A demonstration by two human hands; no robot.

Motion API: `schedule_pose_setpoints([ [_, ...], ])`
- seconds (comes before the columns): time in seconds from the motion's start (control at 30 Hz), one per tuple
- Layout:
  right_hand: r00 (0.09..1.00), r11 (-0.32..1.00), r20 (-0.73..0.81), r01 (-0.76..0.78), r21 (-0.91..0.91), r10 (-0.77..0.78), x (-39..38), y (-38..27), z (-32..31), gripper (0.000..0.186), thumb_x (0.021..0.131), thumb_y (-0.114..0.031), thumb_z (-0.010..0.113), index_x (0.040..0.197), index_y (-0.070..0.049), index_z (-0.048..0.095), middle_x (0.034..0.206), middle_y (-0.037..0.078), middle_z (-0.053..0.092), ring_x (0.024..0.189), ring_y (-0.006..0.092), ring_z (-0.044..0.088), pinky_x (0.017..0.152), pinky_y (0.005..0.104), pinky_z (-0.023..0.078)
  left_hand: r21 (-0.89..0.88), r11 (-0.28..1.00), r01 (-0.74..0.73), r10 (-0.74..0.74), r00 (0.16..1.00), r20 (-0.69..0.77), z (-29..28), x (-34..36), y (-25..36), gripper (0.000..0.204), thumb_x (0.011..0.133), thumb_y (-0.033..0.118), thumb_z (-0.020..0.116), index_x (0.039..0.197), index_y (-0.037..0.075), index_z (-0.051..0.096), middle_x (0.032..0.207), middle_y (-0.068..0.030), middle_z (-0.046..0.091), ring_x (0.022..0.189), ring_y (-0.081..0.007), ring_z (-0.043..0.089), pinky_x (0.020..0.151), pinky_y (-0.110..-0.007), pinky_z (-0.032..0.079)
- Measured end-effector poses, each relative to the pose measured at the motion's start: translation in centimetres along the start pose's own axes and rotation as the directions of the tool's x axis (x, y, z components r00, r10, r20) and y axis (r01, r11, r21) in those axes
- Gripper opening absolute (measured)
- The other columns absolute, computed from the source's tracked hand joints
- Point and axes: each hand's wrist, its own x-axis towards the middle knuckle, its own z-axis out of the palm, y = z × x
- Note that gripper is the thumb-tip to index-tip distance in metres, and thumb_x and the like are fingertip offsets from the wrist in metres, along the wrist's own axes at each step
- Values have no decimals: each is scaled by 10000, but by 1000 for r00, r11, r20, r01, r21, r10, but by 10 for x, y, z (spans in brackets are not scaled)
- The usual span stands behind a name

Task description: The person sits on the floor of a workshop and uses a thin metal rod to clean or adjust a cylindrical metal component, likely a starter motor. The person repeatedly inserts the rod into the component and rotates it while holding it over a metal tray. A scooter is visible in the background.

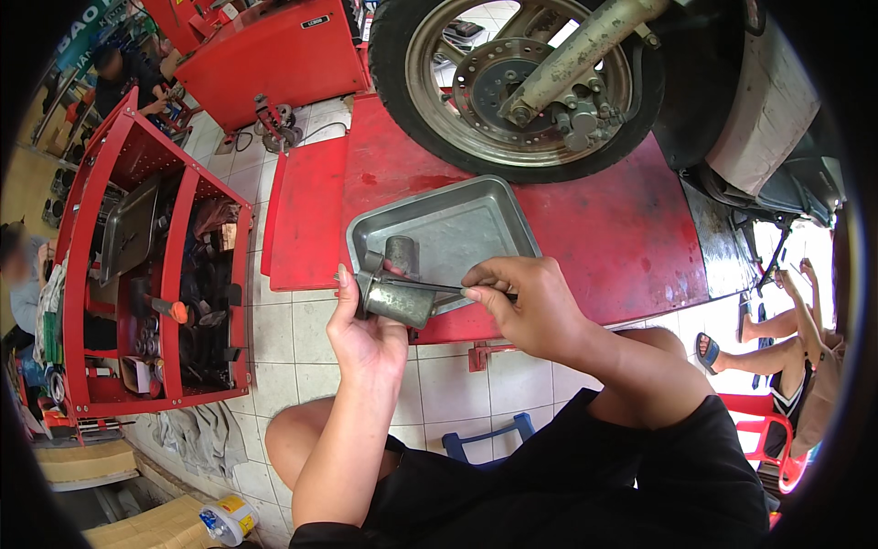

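Note:
My left hand [361,334] grips a grimy grey metal part with two cylindrical bodies [402,302], one larger and one smaller, held over the near left of a shallow steel tray [508,220]. My right hand [526,302], to the right of the part, pinches a thin dark rod-like tool [448,286] that lies across the part's side; its tip is hard to make out. The tray rests on a red platform [622,238] below a wheel.
A motorbike front wheel [412,101] stands beyond the tray. A red tool trolley [174,348] is at left, a red machine [265,64] behind. Blue stool [485,430] below me. Other people [128,73] sit at left and at right [777,357].

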Motion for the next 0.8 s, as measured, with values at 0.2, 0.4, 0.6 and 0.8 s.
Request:
schedule_pose_setpoints([
  [0.2, 987, 989, -66, 146, -11, -146, -1, -2, 5, 185, 822, -3, 729, 995, 28, 671, 780, 178, 678, 662, 319, 663, 645, 379, 541, -9, 1000, -2, 2, 1000, -20, -2, 1, -2, 425, 960, 327, 666, 1234, 22, 556, 1146, -152, 637, 1066, -284, 622, 1013, -474, 479],
  [0.4, 997, 999, -62, 51, 0, -51, -4, 2, 5, 202, 824, -14, 755, 1012, 25, 691, 844, 140, 689, 753, 225, 691, 649, 323, 548, 8, 1000, -3, 3, 1000, -1, 0, 0, -2, 411, 968, 319, 654, 1235, 21, 557, 1150, -154, 638, 1069, -283, 624, 1007, -471, 488],
  [0.6, 973, 969, -43, 220, -114, -226, -3, 2, 6, 236, 834, -1, 729, 1059, 25, 663, 883, 159, 666, 771, 277, 695, 670, 339, 567, 9, 1000, -17, 17, 1000, -16, 0, 1, -2, 396, 972, 312, 649, 1221, 15, 567, 1139, -153, 644, 1062, -279, 626, 1003, -464, 491],
  [0.8, 982, 981, -89, 154, -116, -165, -5, 3, 5, 238, 838, -14, 727, 1061, 26, 652, 893, 167, 662, 784, 309, 701, 663, 352, 564, -6, 1000, -2, 2, 1000, -7, 0, 1, -3, 411, 971, 317, 650, 1228, 11, 556, 1142, -159, 639, 1064, -281, 626, 1000, -465, 494],
])
